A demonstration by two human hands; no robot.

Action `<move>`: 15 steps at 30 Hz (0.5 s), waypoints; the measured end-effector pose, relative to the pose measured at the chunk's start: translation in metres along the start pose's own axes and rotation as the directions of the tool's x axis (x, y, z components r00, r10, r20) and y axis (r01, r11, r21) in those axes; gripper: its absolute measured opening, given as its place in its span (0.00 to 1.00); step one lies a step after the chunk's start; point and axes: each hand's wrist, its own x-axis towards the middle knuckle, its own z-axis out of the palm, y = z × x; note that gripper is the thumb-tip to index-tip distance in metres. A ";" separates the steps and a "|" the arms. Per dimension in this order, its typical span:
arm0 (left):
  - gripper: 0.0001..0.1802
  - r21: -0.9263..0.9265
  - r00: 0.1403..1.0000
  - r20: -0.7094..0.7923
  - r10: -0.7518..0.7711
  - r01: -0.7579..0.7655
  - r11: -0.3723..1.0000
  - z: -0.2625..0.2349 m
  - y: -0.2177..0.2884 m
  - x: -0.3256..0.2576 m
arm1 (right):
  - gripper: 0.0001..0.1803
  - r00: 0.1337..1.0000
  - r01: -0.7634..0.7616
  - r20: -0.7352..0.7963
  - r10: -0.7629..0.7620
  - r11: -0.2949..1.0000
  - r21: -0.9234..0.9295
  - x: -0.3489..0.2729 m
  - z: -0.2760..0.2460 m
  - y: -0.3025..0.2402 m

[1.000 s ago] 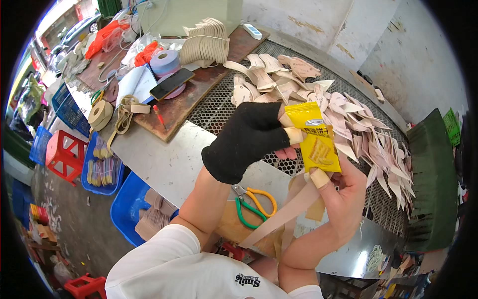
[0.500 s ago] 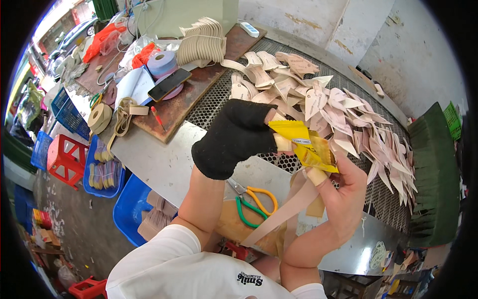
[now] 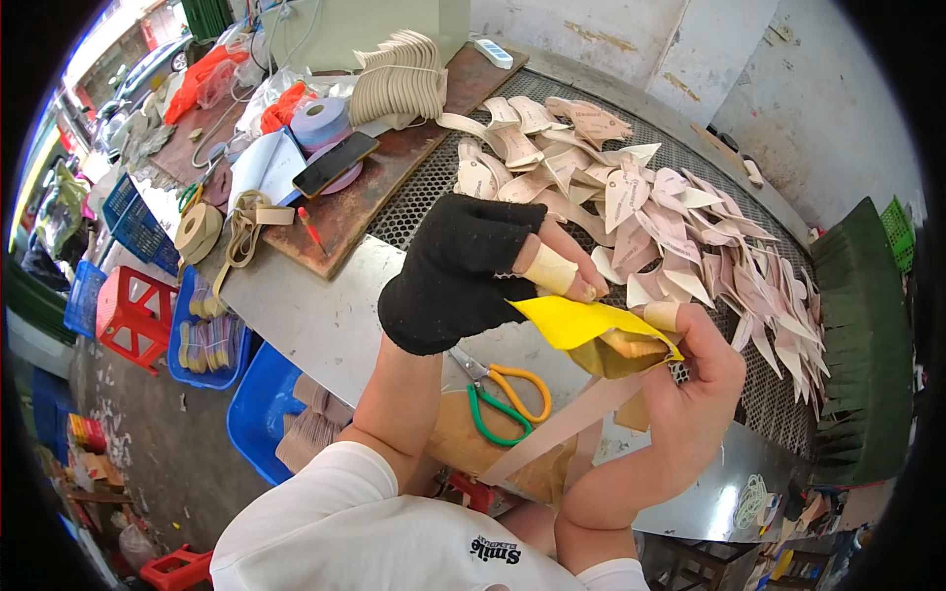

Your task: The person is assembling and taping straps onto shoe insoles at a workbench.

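Packet (image 3: 572,323) gapes; your right hand (image 3: 702,379) pinches its end, left hand (image 3: 463,271) pinch unclear; tipping might spill the biscuit (image 3: 636,345).

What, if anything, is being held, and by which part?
A small yellow plastic packet: the bare right hand pinches its right end; whether the black-gloved left hand also grips it is unclear.

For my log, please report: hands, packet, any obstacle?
Right hand holds yellow packet; gloved left hand at its left edge. Packet looks open. Beige strip just below packet.
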 end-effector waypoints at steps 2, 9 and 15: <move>0.04 -0.025 1.000 0.001 -0.007 0.007 1.000 0.001 0.000 0.001 | 0.13 1.000 0.001 -0.011 -0.001 1.000 0.011 -0.001 -0.002 0.000; 0.07 -0.111 0.996 0.067 -0.062 0.069 0.991 -0.002 0.001 -0.001 | 0.13 0.998 0.068 0.000 -0.068 0.997 -0.039 -0.001 -0.002 -0.002; 0.03 -0.136 0.997 0.009 -0.071 0.072 0.988 0.001 -0.002 -0.002 | 0.11 0.998 0.026 0.050 -0.024 0.999 -0.043 -0.002 -0.002 -0.011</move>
